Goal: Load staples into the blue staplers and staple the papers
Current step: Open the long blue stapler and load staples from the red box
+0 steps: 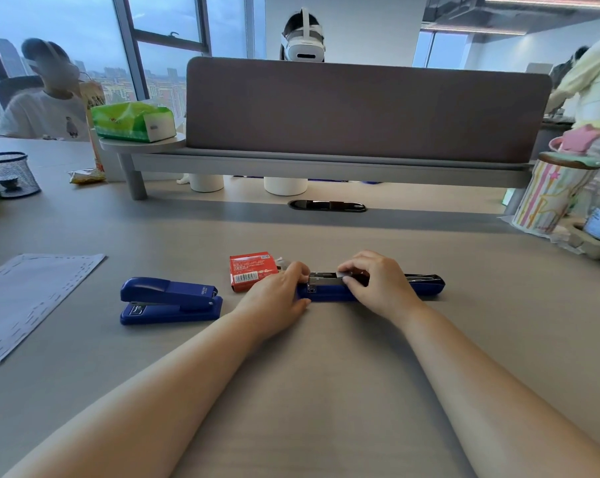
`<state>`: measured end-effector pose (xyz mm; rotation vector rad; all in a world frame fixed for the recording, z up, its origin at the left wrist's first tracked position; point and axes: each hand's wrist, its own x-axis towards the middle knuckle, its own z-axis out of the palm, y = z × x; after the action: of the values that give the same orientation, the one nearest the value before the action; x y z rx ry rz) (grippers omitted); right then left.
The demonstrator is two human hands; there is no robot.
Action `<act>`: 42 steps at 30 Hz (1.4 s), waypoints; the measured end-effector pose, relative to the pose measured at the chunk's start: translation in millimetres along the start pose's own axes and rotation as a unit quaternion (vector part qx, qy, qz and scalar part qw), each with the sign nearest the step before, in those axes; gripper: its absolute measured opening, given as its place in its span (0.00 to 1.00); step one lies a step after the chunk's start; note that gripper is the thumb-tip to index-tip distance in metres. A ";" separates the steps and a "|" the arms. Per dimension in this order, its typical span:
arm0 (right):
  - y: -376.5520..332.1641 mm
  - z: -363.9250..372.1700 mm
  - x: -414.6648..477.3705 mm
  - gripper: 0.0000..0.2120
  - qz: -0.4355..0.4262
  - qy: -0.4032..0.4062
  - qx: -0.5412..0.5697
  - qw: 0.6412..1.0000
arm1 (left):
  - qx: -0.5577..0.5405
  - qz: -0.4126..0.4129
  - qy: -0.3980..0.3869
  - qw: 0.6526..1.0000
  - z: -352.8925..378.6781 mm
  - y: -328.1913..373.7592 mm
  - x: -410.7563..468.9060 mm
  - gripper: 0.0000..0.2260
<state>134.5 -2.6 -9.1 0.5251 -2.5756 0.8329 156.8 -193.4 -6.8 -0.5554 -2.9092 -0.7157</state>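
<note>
Centre desk: opened blue stapler point(329, 294) lies flat, just before the red staple box point(252, 272). left hand point(277, 294) grips its front end; right hand point(374, 284) pinches a staple strip point(343, 272) over the magazine. Risk: a tilted strip misses the channel, jams or snaps.

1. I see a wide grey desk point(498, 277) with a cable slot point(327, 205) near its far edge.
2. A brownish partition point(360, 105) stands on a raised grey shelf point(326, 163) along that far edge.
3. Tall windows point(84, 29) at far left show an overcast city.
4. Strip lights point(481, 29) glow on the ceiling, upper right.
</note>
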 end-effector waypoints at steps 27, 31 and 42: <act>0.2 7.1 0.5 0.09 0.013 -0.002 -0.008 1.000 | 0.047 0.006 -0.006 0.999 0.5 -6.5 4.5 0.10; -3.5 5.8 -2.1 0.15 -0.003 0.023 -0.007 1.000 | 0.058 0.009 -0.009 0.998 -0.9 -7.0 3.9 0.11; -14.6 6.8 -4.2 0.30 0.019 -0.020 0.010 1.000 | 0.099 0.024 -0.005 0.995 -4.1 -3.6 2.2 0.12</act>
<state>143.1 -16.8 -9.3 0.5033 -2.6238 0.8695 153.4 -197.5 -4.2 -0.6040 -2.9188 -0.4147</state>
